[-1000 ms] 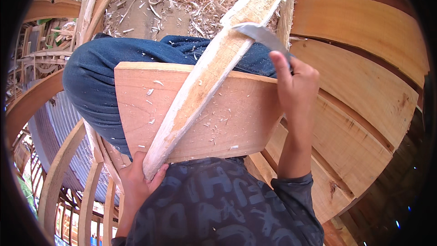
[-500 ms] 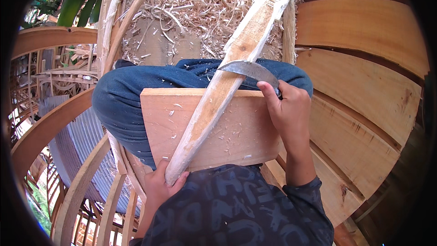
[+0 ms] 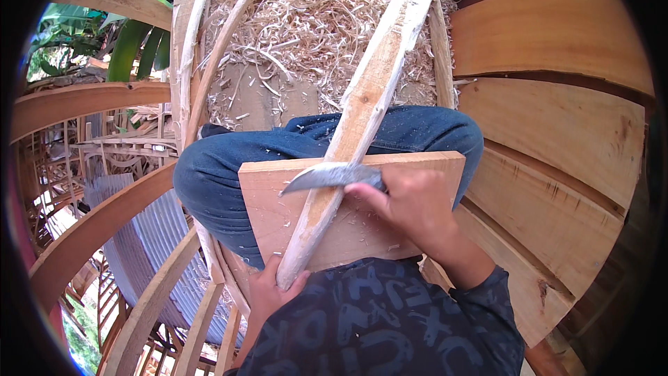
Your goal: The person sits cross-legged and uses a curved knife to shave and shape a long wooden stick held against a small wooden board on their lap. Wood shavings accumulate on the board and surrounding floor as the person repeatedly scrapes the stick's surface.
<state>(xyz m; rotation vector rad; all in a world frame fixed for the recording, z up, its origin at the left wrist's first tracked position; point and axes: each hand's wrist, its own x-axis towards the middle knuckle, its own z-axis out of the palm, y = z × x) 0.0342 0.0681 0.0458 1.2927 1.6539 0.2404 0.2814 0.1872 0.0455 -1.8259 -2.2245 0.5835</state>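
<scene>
1. Curved wooden planks rise on the right; a heap of wood shavings covers the ground ahead.
2. A flat board rests on the person's lap, over blue jeans.
3. A long pale wooden stick lies slantwise across the board, its upper end far out over the shavings.
4. The right hand is clenched on a curved knife, whose blade lies across the stick.
5. The left hand grips the stick's lower end at the board's near edge.
</scene>
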